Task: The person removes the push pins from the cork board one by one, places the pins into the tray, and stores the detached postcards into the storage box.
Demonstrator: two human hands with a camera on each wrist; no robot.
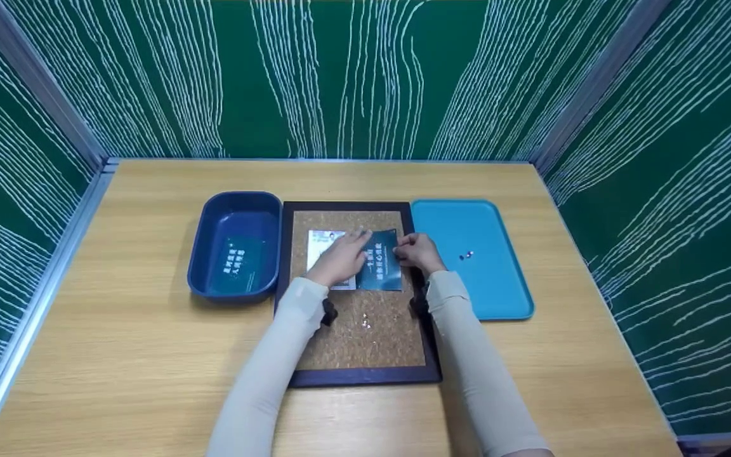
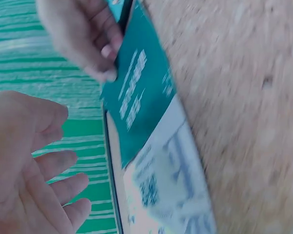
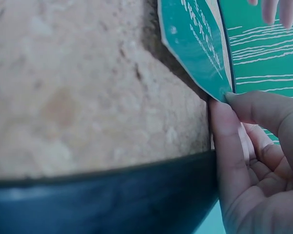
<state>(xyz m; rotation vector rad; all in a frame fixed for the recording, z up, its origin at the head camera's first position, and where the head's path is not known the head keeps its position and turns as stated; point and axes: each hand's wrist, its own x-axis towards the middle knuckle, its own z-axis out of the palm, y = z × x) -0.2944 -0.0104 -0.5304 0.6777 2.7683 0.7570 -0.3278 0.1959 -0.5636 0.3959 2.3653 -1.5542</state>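
A dark green card (image 1: 386, 273) with white lettering lies on a cork board (image 1: 324, 346), alongside a pale printed card (image 1: 318, 244). My right hand (image 1: 421, 252) pinches the green card's right edge between thumb and forefinger; in the right wrist view that edge of the card (image 3: 195, 46) is lifted off the cork. My left hand (image 1: 341, 257) is over the seam between the two cards. Its fingers are spread and loosely bent in the left wrist view, with nothing in the palm. The left hand covers part of the pale card in the head view.
Left of the board stands a dark blue bin (image 1: 197, 263) with another green card (image 1: 242, 263) inside. On the right a turquoise tray (image 1: 460, 222) holds a few small shiny pieces (image 1: 466, 256). More small shiny pieces (image 1: 365, 322) lie on the lower cork. Green panels surround the wooden table (image 1: 137, 355).
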